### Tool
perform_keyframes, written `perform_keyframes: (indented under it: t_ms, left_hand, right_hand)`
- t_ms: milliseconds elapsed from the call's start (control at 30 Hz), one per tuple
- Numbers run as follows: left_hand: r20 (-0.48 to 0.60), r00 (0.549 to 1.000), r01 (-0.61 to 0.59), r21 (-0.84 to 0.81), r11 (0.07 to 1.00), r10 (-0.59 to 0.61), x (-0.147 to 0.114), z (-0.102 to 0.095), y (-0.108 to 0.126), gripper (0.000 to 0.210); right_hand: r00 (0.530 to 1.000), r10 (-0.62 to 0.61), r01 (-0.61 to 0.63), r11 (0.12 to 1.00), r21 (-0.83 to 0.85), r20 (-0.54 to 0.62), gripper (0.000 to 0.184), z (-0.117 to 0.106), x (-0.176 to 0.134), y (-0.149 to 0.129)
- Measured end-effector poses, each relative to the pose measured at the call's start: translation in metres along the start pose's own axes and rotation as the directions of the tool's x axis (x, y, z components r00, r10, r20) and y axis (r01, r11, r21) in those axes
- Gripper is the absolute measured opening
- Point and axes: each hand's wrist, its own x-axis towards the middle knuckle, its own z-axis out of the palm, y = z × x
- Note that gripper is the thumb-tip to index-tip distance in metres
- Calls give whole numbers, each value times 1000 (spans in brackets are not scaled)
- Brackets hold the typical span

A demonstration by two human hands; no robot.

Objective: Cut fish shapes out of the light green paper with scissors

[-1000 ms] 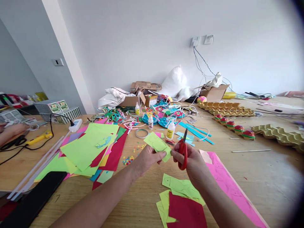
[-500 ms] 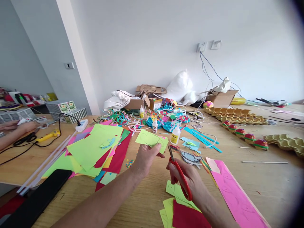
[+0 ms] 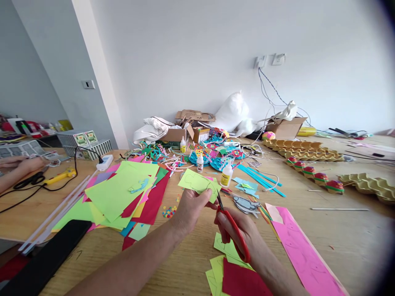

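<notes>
My left hand [image 3: 193, 205] pinches a yellow-green sheet of paper [image 3: 193, 181] with a pencilled outline on it, thumb on top. Red-handled scissors [image 3: 236, 234] are gripped in my right hand [image 3: 242, 230], their blades pointing up at the paper's right edge; whether the blades touch it I cannot tell. Below my right hand lie more yellow-green pieces with drawn outlines [image 3: 230, 248] and a dark red sheet [image 3: 242, 279]. A grey-blue paper fish [image 3: 245, 204] rests just beyond that hand, and a glue bottle [image 3: 226, 174] stands behind the scissors.
Stacked coloured paper [image 3: 114, 193] covers the left side, near a black slab-like object [image 3: 46, 255]. A pink drawn-on strip [image 3: 304, 250] lies right, with egg-carton pieces [image 3: 367, 187] farther back. Another person's hand [image 3: 31, 164] shows at far left beside a yellow glue gun [image 3: 61, 176].
The scissors and my right hand have moved slightly left, bringing the blades up against the paper's right side. The paper has shifted slightly right, and the view has turned a little.
</notes>
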Motion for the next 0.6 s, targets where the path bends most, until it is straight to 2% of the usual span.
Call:
perform_keyframes:
  t_ms: [267, 600]
  left_hand:
    - [7, 1000, -2, -14, 1000, 2, -2, 2, -1, 11]
    - [-3, 1000, -9, -14, 1000, 9, -3, 6, 3, 13]
  right_hand:
    - [998, 54, -55, 998, 30, 7, 36, 1, -1, -8]
    - [998, 55, -55, 998, 37, -3, 35, 2, -1, -8]
